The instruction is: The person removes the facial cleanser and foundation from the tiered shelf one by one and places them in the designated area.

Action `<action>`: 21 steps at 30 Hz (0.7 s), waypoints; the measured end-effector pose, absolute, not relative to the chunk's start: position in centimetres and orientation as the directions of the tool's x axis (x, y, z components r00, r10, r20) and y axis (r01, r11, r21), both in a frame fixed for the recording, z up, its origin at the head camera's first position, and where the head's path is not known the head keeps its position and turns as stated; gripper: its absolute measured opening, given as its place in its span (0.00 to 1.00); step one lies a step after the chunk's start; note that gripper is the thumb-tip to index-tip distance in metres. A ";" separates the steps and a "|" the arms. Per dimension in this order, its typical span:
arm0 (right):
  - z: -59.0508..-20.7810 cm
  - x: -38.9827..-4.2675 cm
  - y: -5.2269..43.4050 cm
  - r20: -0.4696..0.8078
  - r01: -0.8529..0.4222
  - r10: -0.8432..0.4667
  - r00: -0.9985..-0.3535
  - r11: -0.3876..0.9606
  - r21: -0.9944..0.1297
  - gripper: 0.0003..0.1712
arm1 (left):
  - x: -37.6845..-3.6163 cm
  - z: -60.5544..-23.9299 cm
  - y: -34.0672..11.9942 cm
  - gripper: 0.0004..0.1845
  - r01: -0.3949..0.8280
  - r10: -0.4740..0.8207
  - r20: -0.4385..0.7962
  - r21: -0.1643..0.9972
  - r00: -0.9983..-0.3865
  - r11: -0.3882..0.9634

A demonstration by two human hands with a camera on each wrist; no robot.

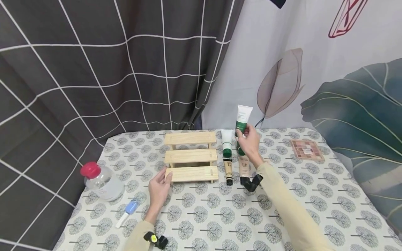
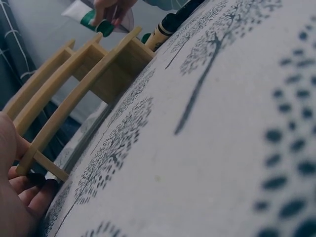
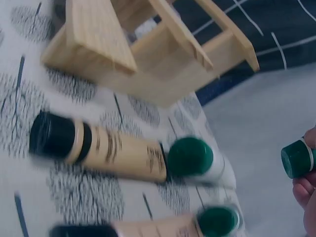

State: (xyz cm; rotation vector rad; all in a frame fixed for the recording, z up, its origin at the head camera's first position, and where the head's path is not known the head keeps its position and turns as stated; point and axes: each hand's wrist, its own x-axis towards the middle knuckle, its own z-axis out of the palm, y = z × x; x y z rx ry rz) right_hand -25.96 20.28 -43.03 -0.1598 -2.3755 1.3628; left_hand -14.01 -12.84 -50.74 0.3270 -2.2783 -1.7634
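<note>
A three-step wooden shelf (image 1: pixel 191 157) (image 2: pixel 94 74) (image 3: pixel 143 44) stands on the tree-patterned tablecloth (image 1: pixel 220 216). My left hand (image 1: pixel 160 186) (image 2: pixel 15 192) grips the left end of its lowest step, thumb on the front edge. Raised just right of the shelf, my right hand (image 1: pixel 249 141) (image 3: pixel 308 195) grips a white and green tube (image 1: pixel 243 120) (image 2: pixel 91 17) (image 3: pixel 297 158), cap downward. Below it lie a white tube with a green cap (image 1: pixel 226 143) (image 3: pixel 190 157), a slim beige tube with a black cap (image 1: pixel 228 170) (image 3: pixel 108 150) and a wider beige tube (image 1: pixel 244 169).
A clear bottle with a red cap (image 1: pixel 102 181) and a small blue-and-white item (image 1: pixel 128 211) lie at the left. An eyeshadow palette (image 1: pixel 306 149) sits at the back right. Curtains hang close behind the table. Another green cap (image 3: pixel 217 221) lies under my right hand.
</note>
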 end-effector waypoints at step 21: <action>-45.0 -24.0 25.9 0.129 0.095 0.296 -0.946 0.638 -0.765 0.26 | -13.9 -50.7 -13.1 0.25 -0.049 -0.309 0.022 0.974 -0.951 0.220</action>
